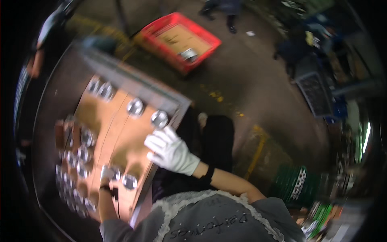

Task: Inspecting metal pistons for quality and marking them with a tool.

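My right hand (171,152), in a white glove, is held over the near right edge of the table with its fingers spread and nothing in them. Just beyond its fingertips stands a shiny round metal part (159,119), apart from the hand. My left hand (106,173), also gloved, is down at the cardboard beside another round metal part (115,173); its fingers are too blurred to show whether they grip it. A similar metal part (130,181) stands just right of that one. A dark band circles each wrist.
Brown cardboard (115,133) covers the table, with several more metal parts (76,181) crowded at its left. A red crate (177,42) holding a metal part stands on the floor beyond. Another person (36,60) is at the far left. A green drum (290,183) stands at right.
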`<control>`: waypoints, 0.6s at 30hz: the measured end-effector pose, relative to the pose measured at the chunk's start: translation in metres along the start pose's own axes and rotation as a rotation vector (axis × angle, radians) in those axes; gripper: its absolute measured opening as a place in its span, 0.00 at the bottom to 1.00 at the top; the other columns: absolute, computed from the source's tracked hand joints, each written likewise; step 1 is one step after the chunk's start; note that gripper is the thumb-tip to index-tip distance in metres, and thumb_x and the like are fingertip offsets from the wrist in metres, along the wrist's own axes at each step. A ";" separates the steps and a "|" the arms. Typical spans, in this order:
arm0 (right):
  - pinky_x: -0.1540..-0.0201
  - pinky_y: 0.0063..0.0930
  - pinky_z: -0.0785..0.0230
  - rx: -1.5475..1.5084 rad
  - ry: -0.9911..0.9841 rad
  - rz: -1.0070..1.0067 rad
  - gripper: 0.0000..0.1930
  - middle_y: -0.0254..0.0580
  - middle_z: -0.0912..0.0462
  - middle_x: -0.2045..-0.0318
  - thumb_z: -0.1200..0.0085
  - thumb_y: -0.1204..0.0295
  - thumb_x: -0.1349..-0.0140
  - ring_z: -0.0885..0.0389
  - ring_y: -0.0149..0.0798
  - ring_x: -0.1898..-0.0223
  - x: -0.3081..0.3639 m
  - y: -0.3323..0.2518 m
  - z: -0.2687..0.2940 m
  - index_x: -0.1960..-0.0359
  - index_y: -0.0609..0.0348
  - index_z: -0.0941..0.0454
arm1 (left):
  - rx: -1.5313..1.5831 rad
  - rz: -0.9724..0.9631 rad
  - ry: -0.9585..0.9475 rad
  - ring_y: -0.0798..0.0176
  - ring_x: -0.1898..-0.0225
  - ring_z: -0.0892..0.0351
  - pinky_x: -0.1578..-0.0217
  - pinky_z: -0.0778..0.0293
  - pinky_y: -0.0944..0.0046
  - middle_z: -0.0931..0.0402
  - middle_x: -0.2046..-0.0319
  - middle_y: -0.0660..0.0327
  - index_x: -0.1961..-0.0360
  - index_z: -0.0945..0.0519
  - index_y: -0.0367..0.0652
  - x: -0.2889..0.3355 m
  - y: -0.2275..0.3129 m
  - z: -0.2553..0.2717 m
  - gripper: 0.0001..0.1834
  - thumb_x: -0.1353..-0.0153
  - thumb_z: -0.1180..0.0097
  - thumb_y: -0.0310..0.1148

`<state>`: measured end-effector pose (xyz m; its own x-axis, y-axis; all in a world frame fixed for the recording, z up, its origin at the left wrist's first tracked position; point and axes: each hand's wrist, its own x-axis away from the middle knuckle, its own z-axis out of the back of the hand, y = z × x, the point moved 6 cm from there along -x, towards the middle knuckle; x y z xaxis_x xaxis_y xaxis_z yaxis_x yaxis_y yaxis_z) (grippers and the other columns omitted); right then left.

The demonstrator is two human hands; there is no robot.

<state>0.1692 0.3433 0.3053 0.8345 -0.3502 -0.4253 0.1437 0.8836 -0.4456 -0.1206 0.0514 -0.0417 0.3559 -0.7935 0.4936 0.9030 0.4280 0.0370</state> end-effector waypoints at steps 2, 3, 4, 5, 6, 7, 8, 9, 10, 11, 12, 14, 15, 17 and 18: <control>0.35 0.49 0.41 -0.159 0.066 -0.006 0.22 0.46 0.24 0.47 0.42 0.61 0.42 0.28 0.48 0.43 0.009 -0.005 -0.002 0.48 0.59 0.24 | 0.370 0.397 0.051 0.44 0.51 0.21 0.48 0.25 0.54 0.21 0.57 0.41 0.45 0.25 0.37 0.016 -0.050 0.008 0.28 0.48 0.41 0.37; 0.37 0.46 0.38 -0.264 0.186 -0.022 0.20 0.45 0.22 0.48 0.40 0.64 0.43 0.27 0.47 0.43 0.011 -0.003 0.010 0.50 0.58 0.23 | 0.341 0.402 0.159 0.43 0.52 0.21 0.49 0.25 0.54 0.21 0.55 0.42 0.46 0.24 0.38 -0.003 -0.028 0.036 0.26 0.47 0.42 0.35; 0.40 0.41 0.33 -0.370 0.198 -0.123 0.19 0.44 0.21 0.49 0.38 0.68 0.43 0.24 0.48 0.46 0.013 0.007 0.018 0.49 0.57 0.22 | 0.467 0.232 0.352 0.42 0.53 0.21 0.50 0.24 0.54 0.21 0.55 0.42 0.47 0.23 0.39 -0.022 0.011 0.083 0.22 0.44 0.44 0.33; 0.41 0.39 0.32 -0.437 0.233 -0.218 0.19 0.44 0.20 0.49 0.38 0.69 0.43 0.22 0.47 0.47 0.019 0.018 0.030 0.49 0.57 0.22 | 0.559 0.051 0.463 0.44 0.55 0.20 0.52 0.24 0.55 0.21 0.55 0.45 0.49 0.22 0.39 -0.033 0.065 0.146 0.18 0.40 0.43 0.33; 0.42 0.37 0.30 -0.536 0.266 -0.291 0.19 0.44 0.20 0.50 0.38 0.71 0.43 0.21 0.46 0.48 0.019 0.022 0.040 0.48 0.58 0.22 | 0.732 -0.077 0.555 0.48 0.55 0.20 0.54 0.24 0.57 0.20 0.56 0.48 0.48 0.23 0.38 -0.027 0.102 0.200 0.18 0.37 0.41 0.35; 0.43 0.35 0.29 -0.574 0.280 -0.306 0.18 0.44 0.20 0.49 0.40 0.73 0.39 0.20 0.42 0.49 0.019 0.027 0.055 0.47 0.59 0.23 | 0.700 -0.191 0.581 0.51 0.55 0.19 0.54 0.24 0.58 0.21 0.54 0.49 0.46 0.25 0.38 -0.007 0.162 0.273 0.20 0.37 0.41 0.35; 0.43 0.35 0.29 -0.559 0.311 -0.278 0.18 0.44 0.20 0.49 0.40 0.73 0.39 0.20 0.42 0.49 0.022 0.027 0.064 0.47 0.59 0.23 | 0.872 -0.274 0.462 0.55 0.50 0.21 0.49 0.25 0.61 0.23 0.50 0.49 0.41 0.28 0.36 0.023 0.213 0.330 0.26 0.38 0.39 0.35; 0.42 0.34 0.29 -1.252 0.319 -0.479 0.17 0.45 0.20 0.48 0.42 0.75 0.38 0.20 0.44 0.48 0.027 0.036 0.050 0.46 0.58 0.24 | 1.149 -0.404 0.399 0.57 0.42 0.27 0.41 0.31 0.61 0.27 0.43 0.50 0.37 0.33 0.36 0.032 0.236 0.346 0.34 0.42 0.36 0.35; 0.41 0.34 0.29 -1.946 0.274 -0.663 0.17 0.46 0.20 0.47 0.44 0.77 0.37 0.21 0.46 0.46 0.030 0.035 0.036 0.45 0.58 0.25 | 1.439 -0.545 0.192 0.56 0.34 0.37 0.34 0.41 0.58 0.34 0.38 0.52 0.33 0.39 0.36 0.037 0.267 0.356 0.41 0.45 0.34 0.35; 0.41 0.29 0.28 -2.135 0.238 -0.701 0.15 0.40 0.20 0.51 0.47 0.74 0.33 0.21 0.38 0.47 0.030 0.030 0.042 0.45 0.60 0.26 | 1.533 -0.744 0.065 0.55 0.32 0.42 0.32 0.45 0.54 0.39 0.34 0.53 0.31 0.44 0.37 0.055 0.310 0.385 0.45 0.46 0.33 0.35; 0.42 0.27 0.28 -2.280 0.198 -0.757 0.14 0.37 0.20 0.52 0.49 0.73 0.31 0.22 0.34 0.47 0.033 0.031 0.037 0.45 0.58 0.26 | 1.563 -0.735 0.033 0.56 0.31 0.44 0.32 0.46 0.55 0.41 0.34 0.53 0.30 0.46 0.37 0.061 0.336 0.387 0.47 0.46 0.33 0.35; 0.42 0.26 0.30 -2.522 0.099 -0.555 0.12 0.36 0.20 0.54 0.51 0.72 0.30 0.23 0.30 0.48 0.040 0.035 0.022 0.47 0.58 0.26 | 1.244 -0.669 0.130 0.56 0.39 0.31 0.39 0.34 0.58 0.32 0.39 0.49 0.34 0.41 0.36 0.077 0.386 0.413 0.37 0.42 0.38 0.32; 0.44 0.23 0.30 -2.734 0.448 -0.289 0.12 0.34 0.21 0.54 0.53 0.72 0.30 0.24 0.27 0.49 0.045 0.044 0.001 0.48 0.58 0.25 | 1.255 -0.729 0.251 0.56 0.43 0.28 0.42 0.31 0.59 0.29 0.43 0.49 0.36 0.37 0.35 0.080 0.405 0.418 0.30 0.37 0.43 0.33; 0.46 0.22 0.30 -1.921 0.405 -0.387 0.12 0.34 0.22 0.53 0.55 0.74 0.30 0.24 0.27 0.49 0.062 0.050 0.046 0.47 0.57 0.25 | 1.425 -0.800 0.373 0.57 0.48 0.23 0.45 0.29 0.60 0.24 0.48 0.50 0.41 0.32 0.33 0.068 0.422 0.411 0.21 0.30 0.54 0.35; 0.45 0.22 0.30 -2.032 0.400 -0.362 0.13 0.35 0.22 0.51 0.55 0.76 0.30 0.24 0.28 0.48 0.068 0.063 0.050 0.46 0.58 0.27 | 1.571 -0.849 0.353 0.58 0.49 0.22 0.46 0.29 0.61 0.22 0.51 0.50 0.43 0.29 0.33 0.063 0.436 0.411 0.20 0.27 0.59 0.37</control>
<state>0.2614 0.3904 0.2878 0.7368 -0.6645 -0.1249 -0.6416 -0.6288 -0.4393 0.1963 0.3658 0.3625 0.1892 -0.9434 -0.2723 -0.1198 -0.2974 0.9472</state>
